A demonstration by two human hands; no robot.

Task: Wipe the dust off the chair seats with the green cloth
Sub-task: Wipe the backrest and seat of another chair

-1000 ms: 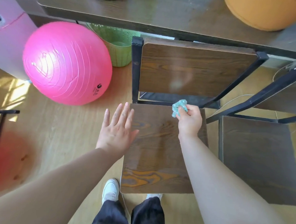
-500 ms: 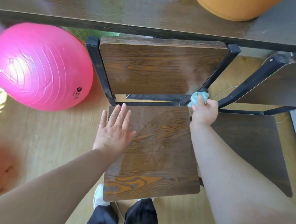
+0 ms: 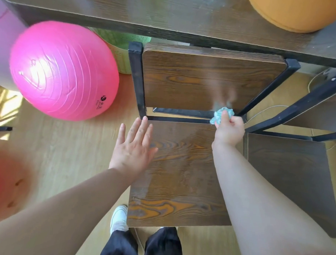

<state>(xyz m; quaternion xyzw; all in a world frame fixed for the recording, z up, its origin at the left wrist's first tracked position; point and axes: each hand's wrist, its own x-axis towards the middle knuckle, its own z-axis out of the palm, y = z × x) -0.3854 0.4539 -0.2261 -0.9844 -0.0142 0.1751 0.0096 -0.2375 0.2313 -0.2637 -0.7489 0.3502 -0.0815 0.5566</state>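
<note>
A brown wooden chair seat (image 3: 180,175) with a black metal frame lies below me, its backrest (image 3: 203,79) toward the table. My right hand (image 3: 229,130) grips the bunched green cloth (image 3: 221,115) at the seat's far right corner, by the rear frame bar. My left hand (image 3: 133,147) lies flat with straight fingers on the seat's left edge, near the far left corner. A second, darker chair seat (image 3: 291,175) stands just to the right.
A big pink exercise ball (image 3: 62,70) sits on the wooden floor at the left, a green basket (image 3: 122,49) behind it. The dark table (image 3: 167,14) overhangs the backrest, with an orange cushion (image 3: 293,11) on it. My shoe (image 3: 119,217) is under the seat's near edge.
The right hand with the cloth has stayed near the seat's far right corner after sliding right from the middle of the back edge. The left hand stays flat on the seat's left edge.
</note>
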